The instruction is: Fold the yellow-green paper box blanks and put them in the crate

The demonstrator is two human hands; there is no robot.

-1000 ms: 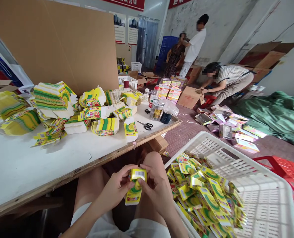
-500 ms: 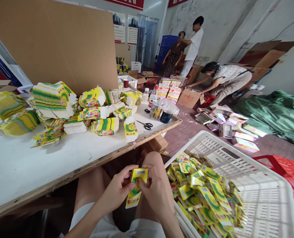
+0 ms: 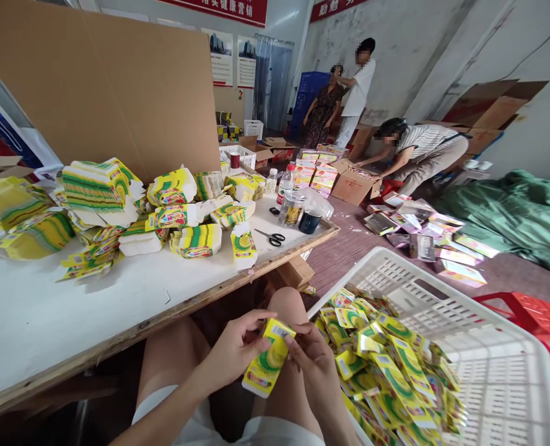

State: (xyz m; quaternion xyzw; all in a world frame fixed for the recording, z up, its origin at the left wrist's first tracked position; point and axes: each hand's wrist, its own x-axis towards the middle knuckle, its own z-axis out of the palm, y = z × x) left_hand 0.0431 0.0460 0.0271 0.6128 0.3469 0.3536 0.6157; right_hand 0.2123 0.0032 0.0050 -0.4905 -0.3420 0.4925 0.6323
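Observation:
Above my lap is a small yellow and green cardboard box [image 3: 268, 359], tilted, with a barcode near its upper end. My left hand [image 3: 238, 347] pinches its left edge between thumb and fingers. At its upper right corner, my right hand [image 3: 312, 353] has thumb and fingers closed on the box. Many boxes of the same kind [image 3: 396, 371] lie heaped in a white plastic basket [image 3: 493, 347] to my right. Flat stacks of yellow-green cartons [image 3: 196, 240] lie on the white table [image 3: 130, 297] at my left.
Black-handled scissors [image 3: 275, 238], a dark mug [image 3: 310, 221], a jar [image 3: 292, 209] and a bottle [image 3: 285, 181] stand or lie near the table's right corner. A red stool [image 3: 535, 319] is beyond the basket. One person [image 3: 423, 148] bends over a carton; two others stand behind.
The box has moved slightly right and turned, its face now more toward me. My right hand has shifted right, from the box's side to its upper corner.

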